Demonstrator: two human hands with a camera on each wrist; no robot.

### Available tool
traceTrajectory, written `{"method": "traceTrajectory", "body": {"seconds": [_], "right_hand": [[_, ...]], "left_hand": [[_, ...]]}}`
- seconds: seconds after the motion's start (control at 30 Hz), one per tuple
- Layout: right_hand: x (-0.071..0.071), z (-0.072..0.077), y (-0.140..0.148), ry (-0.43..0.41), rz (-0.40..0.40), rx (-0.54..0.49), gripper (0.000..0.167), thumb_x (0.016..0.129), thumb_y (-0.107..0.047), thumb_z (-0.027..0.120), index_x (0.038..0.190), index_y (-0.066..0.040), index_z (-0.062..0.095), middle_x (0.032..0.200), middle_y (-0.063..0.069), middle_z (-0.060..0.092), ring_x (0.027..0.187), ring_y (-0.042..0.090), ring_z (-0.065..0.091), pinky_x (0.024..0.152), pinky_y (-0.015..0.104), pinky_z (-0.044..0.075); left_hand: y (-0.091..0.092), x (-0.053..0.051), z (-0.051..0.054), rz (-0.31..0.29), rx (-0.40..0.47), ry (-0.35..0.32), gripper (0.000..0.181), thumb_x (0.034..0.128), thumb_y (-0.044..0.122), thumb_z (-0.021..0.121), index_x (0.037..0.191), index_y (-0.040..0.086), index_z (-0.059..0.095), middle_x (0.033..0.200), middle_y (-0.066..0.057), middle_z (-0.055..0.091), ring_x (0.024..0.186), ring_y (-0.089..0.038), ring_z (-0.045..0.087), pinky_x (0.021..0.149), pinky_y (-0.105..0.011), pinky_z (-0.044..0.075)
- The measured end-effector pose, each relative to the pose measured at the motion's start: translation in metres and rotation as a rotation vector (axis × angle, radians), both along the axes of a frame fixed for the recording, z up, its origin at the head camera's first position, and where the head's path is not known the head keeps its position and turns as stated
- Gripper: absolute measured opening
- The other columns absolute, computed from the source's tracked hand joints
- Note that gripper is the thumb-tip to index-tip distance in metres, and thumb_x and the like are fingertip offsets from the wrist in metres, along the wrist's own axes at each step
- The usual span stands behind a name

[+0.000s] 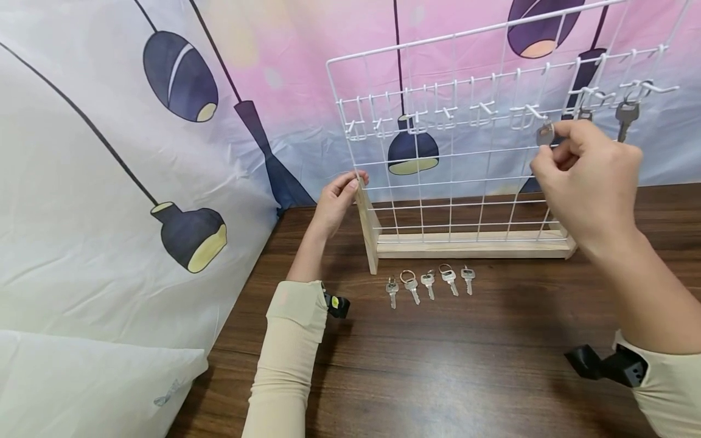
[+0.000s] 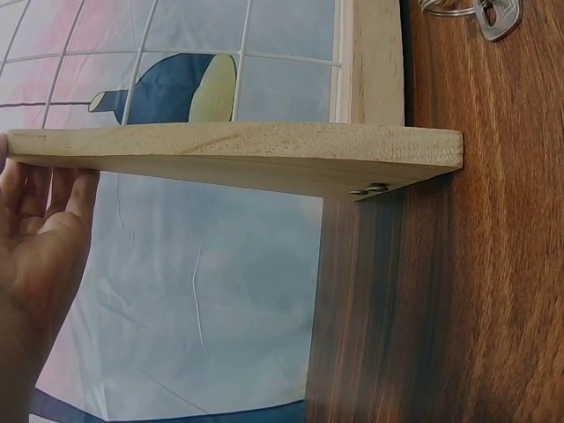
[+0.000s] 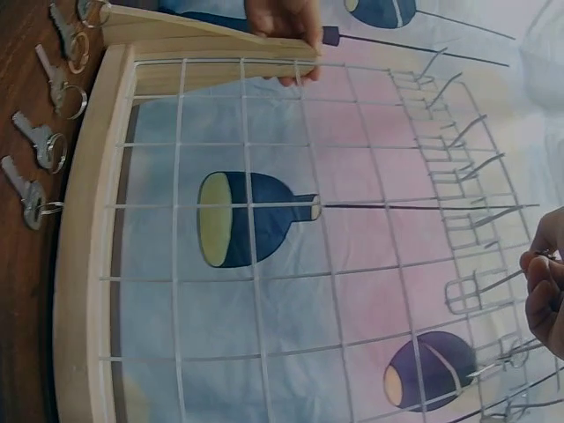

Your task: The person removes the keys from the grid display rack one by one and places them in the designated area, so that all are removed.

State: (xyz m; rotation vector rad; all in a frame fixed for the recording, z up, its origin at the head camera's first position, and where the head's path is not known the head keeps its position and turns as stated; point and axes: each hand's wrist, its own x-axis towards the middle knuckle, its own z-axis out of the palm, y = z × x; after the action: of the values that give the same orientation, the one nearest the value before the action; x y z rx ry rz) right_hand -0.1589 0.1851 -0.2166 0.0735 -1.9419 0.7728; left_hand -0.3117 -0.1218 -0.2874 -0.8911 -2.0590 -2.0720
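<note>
A white wire grid rack (image 1: 451, 181) with a row of hooks (image 1: 484, 111) stands on a wooden base (image 1: 471, 248). My left hand (image 1: 335, 204) grips the top of its left wooden side support (image 1: 368, 222), fingers on the outer face in the left wrist view. My right hand (image 1: 594, 176) pinches a silver key (image 1: 545, 134) by the tip of a hook right of the middle. Whether its ring is on that hook I cannot tell. Two more keys, one of them a larger key (image 1: 627, 115), hang from the hooks at the far right, beyond my right hand.
Several silver keys with rings, among them a middle key (image 1: 428, 283), lie in a row on the dark wooden table (image 1: 438, 365) before the rack. Behind stands a printed cloth backdrop (image 1: 263, 55). A white cloth edge (image 1: 98, 377) lies at the left.
</note>
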Motion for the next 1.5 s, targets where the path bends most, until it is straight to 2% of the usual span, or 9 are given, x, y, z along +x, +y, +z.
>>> {"method": "traceTrajectory", "body": {"seconds": [0.33,0.6,0.8,1.0,1.17,1.37,1.5], "right_hand": [[0.012,0.004,0.003,-0.026,0.069,-0.074,0.024,0.081,-0.007,0.052,0.095,0.007,0.067,0.056,-0.035,0.041,0.049,-0.017,0.037,0.053,0.005,0.030],[0.020,-0.008,0.004,-0.104,0.114,-0.084,0.020,0.082,-0.006,0.056,0.095,0.005,0.067,0.054,-0.034,0.042,0.049,-0.012,0.037,0.054,0.010,0.029],[0.021,-0.025,0.005,-0.269,0.220,-0.110,0.019,0.084,-0.006,0.061,0.101,0.003,0.064,0.056,-0.030,0.049,0.051,-0.008,0.043,0.055,0.012,0.032],[0.017,-0.046,0.007,-0.391,0.382,-0.127,0.022,0.087,-0.004,0.060,0.106,0.008,0.059,0.059,-0.021,0.056,0.050,-0.005,0.052,0.044,0.014,0.037],[0.011,-0.069,0.007,-0.479,0.429,-0.151,0.023,0.089,-0.005,0.058,0.107,0.009,0.056,0.059,-0.017,0.057,0.048,0.001,0.052,0.044,0.015,0.040],[0.000,-0.093,0.015,-0.638,0.507,-0.208,0.030,0.092,-0.005,0.052,0.114,0.015,0.048,0.061,-0.011,0.059,0.051,0.004,0.052,0.047,0.018,0.045],[-0.007,-0.107,0.018,-0.727,0.571,-0.249,0.031,0.093,-0.005,0.049,0.114,0.017,0.045,0.063,-0.005,0.060,0.053,0.004,0.053,0.049,0.021,0.048]], "left_hand": [[0.000,-0.002,0.000,0.003,-0.003,-0.010,0.031,0.0970,0.004,0.044,0.120,-0.016,0.048,0.114,-0.023,0.057,0.107,-0.017,0.054,0.091,-0.035,0.044],[-0.001,-0.002,0.000,0.012,-0.020,-0.005,0.031,0.0975,0.006,0.044,0.120,-0.015,0.049,0.119,-0.034,0.049,0.106,-0.017,0.054,0.092,-0.033,0.044],[-0.001,-0.002,0.000,0.014,-0.020,-0.004,0.031,0.0973,0.005,0.044,0.120,-0.016,0.049,0.117,-0.030,0.053,0.106,-0.017,0.054,0.092,-0.034,0.044],[-0.001,-0.003,-0.001,0.002,-0.003,-0.015,0.031,0.0969,0.004,0.044,0.120,-0.017,0.048,0.119,-0.032,0.051,0.108,-0.018,0.054,0.094,-0.035,0.043],[0.000,-0.003,-0.001,-0.011,0.010,-0.013,0.031,0.0965,0.002,0.043,0.120,-0.018,0.047,0.121,-0.038,0.045,0.105,-0.014,0.054,0.093,-0.034,0.043],[0.000,-0.002,-0.001,-0.007,0.009,-0.013,0.031,0.0964,0.001,0.043,0.121,-0.018,0.047,0.118,-0.031,0.051,0.105,-0.013,0.054,0.095,-0.035,0.042],[-0.001,-0.002,-0.001,-0.012,0.012,-0.017,0.031,0.0966,0.001,0.043,0.121,-0.018,0.046,0.120,-0.034,0.049,0.105,-0.014,0.054,0.095,-0.035,0.042]]}}
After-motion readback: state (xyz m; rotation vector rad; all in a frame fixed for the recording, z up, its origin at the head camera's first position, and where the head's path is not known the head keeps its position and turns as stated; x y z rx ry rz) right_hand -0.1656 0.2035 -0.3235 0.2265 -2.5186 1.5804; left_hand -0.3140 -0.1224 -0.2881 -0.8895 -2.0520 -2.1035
